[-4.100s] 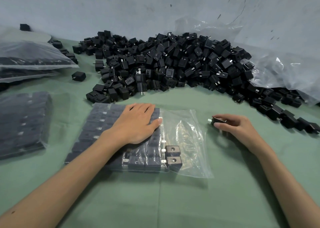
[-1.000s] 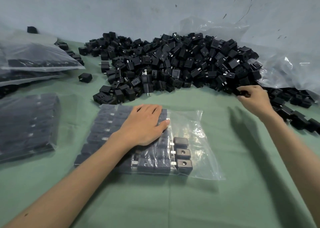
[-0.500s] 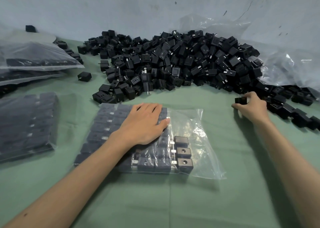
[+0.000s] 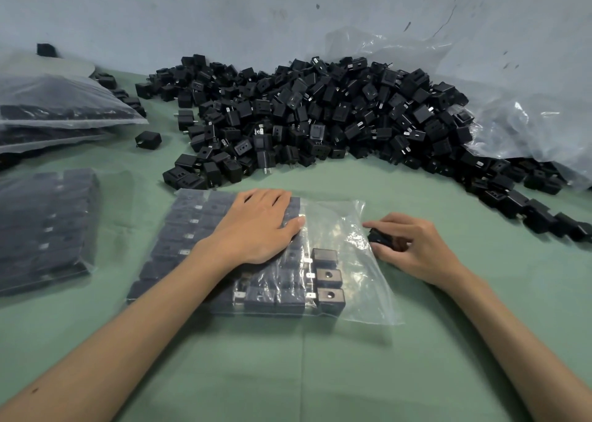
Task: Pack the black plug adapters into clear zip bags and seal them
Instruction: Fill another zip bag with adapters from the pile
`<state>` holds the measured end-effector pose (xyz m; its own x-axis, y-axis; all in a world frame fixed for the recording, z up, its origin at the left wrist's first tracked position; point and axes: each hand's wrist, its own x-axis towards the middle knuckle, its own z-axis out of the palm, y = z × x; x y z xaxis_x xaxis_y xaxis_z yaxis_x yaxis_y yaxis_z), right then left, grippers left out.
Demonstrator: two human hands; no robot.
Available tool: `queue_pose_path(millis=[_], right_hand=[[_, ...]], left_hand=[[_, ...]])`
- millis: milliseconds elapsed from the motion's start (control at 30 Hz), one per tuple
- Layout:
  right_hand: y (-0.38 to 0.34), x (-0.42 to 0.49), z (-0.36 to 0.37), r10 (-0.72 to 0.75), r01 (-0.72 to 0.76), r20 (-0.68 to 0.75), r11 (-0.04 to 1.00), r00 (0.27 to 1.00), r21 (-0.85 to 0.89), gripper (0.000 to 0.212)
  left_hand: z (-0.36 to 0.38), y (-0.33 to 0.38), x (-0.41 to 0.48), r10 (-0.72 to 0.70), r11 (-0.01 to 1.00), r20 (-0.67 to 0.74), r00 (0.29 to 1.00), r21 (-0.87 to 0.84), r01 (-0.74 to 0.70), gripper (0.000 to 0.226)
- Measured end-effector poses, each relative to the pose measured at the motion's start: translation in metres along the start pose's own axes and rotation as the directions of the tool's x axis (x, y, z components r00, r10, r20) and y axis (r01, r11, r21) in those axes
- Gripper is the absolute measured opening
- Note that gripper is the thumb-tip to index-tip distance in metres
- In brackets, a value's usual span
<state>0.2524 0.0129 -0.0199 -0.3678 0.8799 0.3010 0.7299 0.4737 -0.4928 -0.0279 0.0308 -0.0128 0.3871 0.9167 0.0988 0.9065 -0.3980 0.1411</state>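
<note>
Your left hand [image 4: 256,226] lies flat with straight fingers and presses down on the zip bag [image 4: 336,226] in the middle of the frame. Your right hand [image 4: 413,248] has come back from the pile [image 4: 320,117] at the upper right. Now it pinches one black adapter [image 4: 381,239] just beside the bag's right edge. So one more piece looks ready for the last row. Your fingers hide most of that adapter. It is hard to tell if the bag's mouth is open. Full bags [image 4: 48,229] at the left are cut off.

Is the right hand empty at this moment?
No, the right hand grips a small black plastic plug adapter at the edge of the clear plastic zip bag.
</note>
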Motion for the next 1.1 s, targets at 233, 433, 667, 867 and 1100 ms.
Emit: queue_pose_path(millis=[233, 433, 667, 867, 1100], right_hand=[[-0.003, 0.001, 0.014, 0.008, 0.014, 0.124, 0.983, 0.992, -0.181, 0.044], [-0.010, 0.003, 0.020, -0.070, 0.088, 0.078, 0.963, 0.994, -0.255, 0.043], [-0.022, 0.006, 0.024, -0.280, 0.275, -0.023, 0.954, 0.960, -0.121, 0.043], [-0.043, 0.008, 0.032, -0.101, 0.120, -0.082, 0.952, 0.992, 0.283, 0.047], [-0.066, 0.011, 0.036, 0.063, -0.108, 0.107, 0.861, 0.992, 0.497, 0.022]], left_hand=[[0.000, 0.000, 0.000, 0.000, 1.000, -0.005, 1.000, 0.003, 0.000, 0.065], [0.000, 0.000, 0.000, -0.003, 1.000, 0.000, 1.000, 0.010, 0.003, 0.064], [-0.001, 0.001, -0.001, -0.006, 1.000, 0.012, 1.000, 0.011, 0.005, 0.066], [0.000, 0.000, -0.001, -0.002, 1.000, 0.008, 1.000, 0.011, 0.002, 0.067], [0.000, 0.001, -0.001, -0.007, 1.000, 0.013, 1.000, 0.014, 0.007, 0.070]])
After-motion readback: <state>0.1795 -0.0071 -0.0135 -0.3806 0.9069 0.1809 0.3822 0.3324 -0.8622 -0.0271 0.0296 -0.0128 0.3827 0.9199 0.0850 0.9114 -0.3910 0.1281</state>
